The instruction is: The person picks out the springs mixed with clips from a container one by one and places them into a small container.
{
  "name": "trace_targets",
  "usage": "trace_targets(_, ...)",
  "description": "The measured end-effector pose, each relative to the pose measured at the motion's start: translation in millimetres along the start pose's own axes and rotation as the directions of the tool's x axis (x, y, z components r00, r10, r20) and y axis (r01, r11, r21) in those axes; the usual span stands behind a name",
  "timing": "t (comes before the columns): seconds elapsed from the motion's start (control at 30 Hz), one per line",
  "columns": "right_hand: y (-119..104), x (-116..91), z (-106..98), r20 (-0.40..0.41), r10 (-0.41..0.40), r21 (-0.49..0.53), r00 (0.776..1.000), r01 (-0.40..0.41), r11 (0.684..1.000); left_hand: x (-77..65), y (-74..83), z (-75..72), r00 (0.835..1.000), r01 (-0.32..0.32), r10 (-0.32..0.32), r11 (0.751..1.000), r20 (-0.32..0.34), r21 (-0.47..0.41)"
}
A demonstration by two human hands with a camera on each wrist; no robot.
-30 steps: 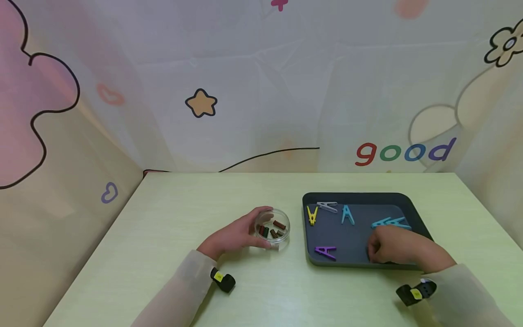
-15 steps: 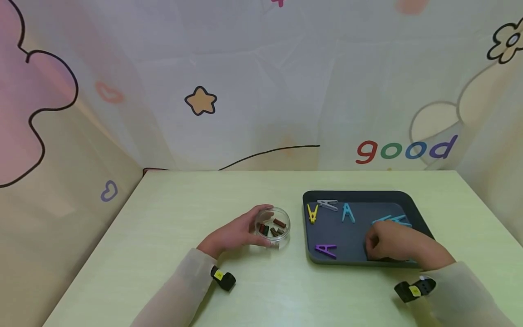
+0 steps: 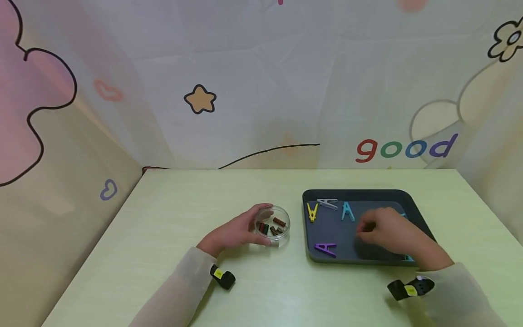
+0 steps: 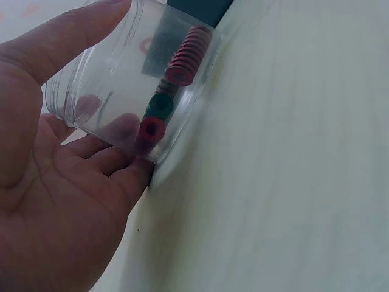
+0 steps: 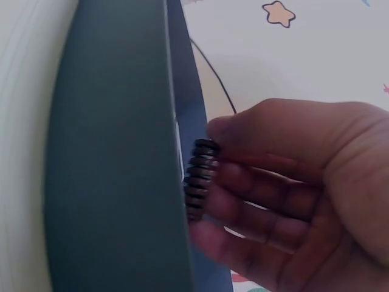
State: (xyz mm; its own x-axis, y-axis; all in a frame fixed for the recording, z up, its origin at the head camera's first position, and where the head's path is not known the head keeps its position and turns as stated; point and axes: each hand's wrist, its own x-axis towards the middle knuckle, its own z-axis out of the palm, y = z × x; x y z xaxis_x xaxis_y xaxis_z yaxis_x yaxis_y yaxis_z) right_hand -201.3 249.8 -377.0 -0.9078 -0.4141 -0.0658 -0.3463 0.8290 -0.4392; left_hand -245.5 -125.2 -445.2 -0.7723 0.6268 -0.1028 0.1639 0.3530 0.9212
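My left hand (image 3: 233,234) holds a clear plastic jar (image 4: 124,79) upright on the table, its thumb and fingers around the sides. Inside lie several small coil springs, among them a red spring (image 4: 189,55) and a green spring (image 4: 160,106). Over the dark grey tray (image 3: 343,238), my right hand (image 3: 390,231) pinches a dark coil spring (image 5: 200,176) between thumb and fingers, as the right wrist view shows; the head view hides this spring.
In the tray lie a yellow clothespin (image 3: 312,212), a grey clothespin (image 3: 327,203), a blue clothespin (image 3: 347,212) and a purple clothespin (image 3: 325,248). More blue pieces are partly covered by my right hand. A printed cloth (image 3: 253,91) hangs behind the table.
My right hand has risen from the tray floor and shifted slightly left, away from the tray's near side. The left hand and the jar have stayed in place.
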Motion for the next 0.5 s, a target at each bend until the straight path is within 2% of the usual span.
trace_targets(0.2, -8.9, 1.8, 3.1, -0.11, -0.012, 0.02, 0.994, 0.014, 1.0, -0.2, 0.5, 0.1, 1.0, 0.003, -0.003, 1.0, 0.0, -0.003)
trace_targets(0.5, -20.2, 5.4, 8.8, -0.203, 0.002, 0.067, 0.979, 0.012, 0.998, -0.6, 0.2, 1.0, 1.0, -0.004, 0.004, 1.0, 0.0, 0.011)
